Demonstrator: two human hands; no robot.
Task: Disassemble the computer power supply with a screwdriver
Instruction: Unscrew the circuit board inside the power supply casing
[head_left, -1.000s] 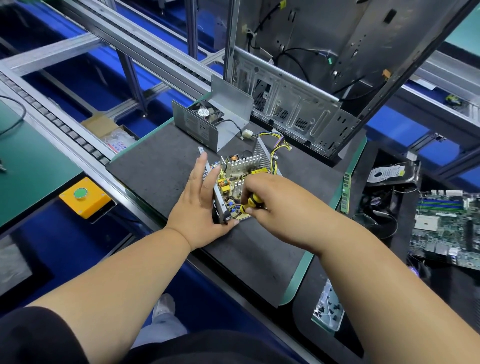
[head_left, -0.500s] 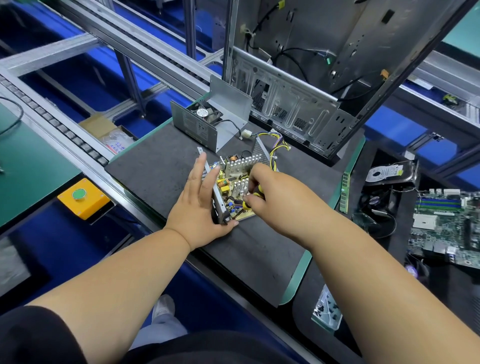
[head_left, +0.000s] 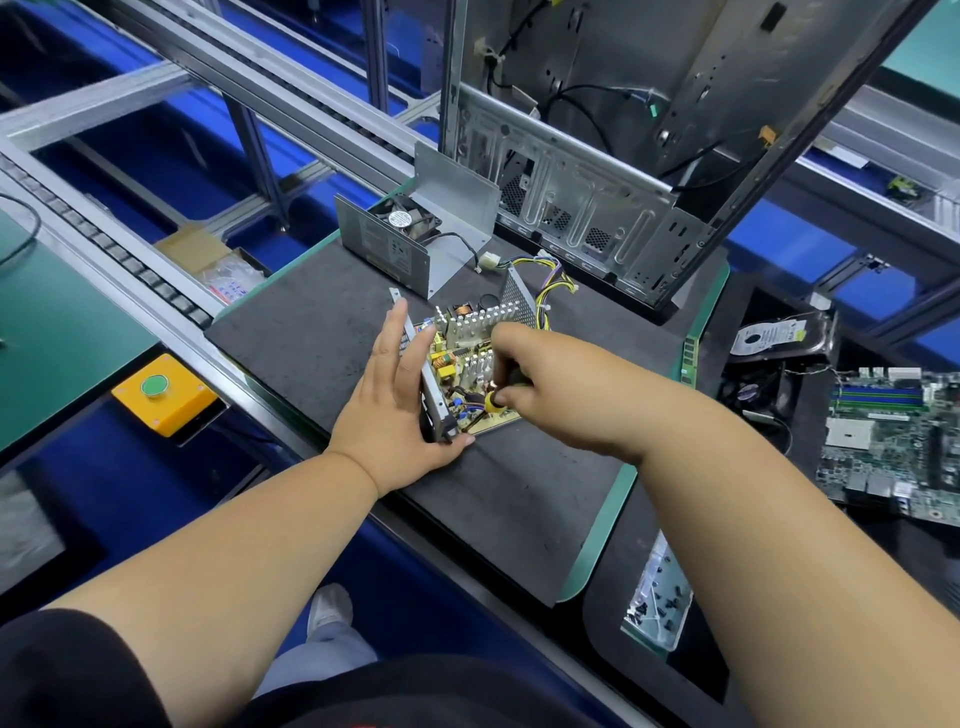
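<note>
The opened power supply (head_left: 467, 332) lies on the dark work mat (head_left: 519, 499), its circuit board with heat sinks and coils exposed. My left hand (head_left: 400, 410) presses flat against its left metal side wall, fingers straight, thumb at the near corner. My right hand (head_left: 540, 374) grips the yellow-and-black screwdriver (head_left: 493, 402) upright over the near part of the board; its tip is hidden. The removed cover with its fan (head_left: 410, 234) stands behind on the mat.
An empty computer case (head_left: 597, 197) stands tilted at the back right. A hard drive (head_left: 774, 332), a motherboard (head_left: 893, 447) and a tray of screws (head_left: 660, 597) lie to the right. A yellow button box (head_left: 161, 395) sits on the left rail.
My right hand has shifted slightly back and left over the board with the screwdriver, turning it more upright. My left hand stays pressed on the side wall.
</note>
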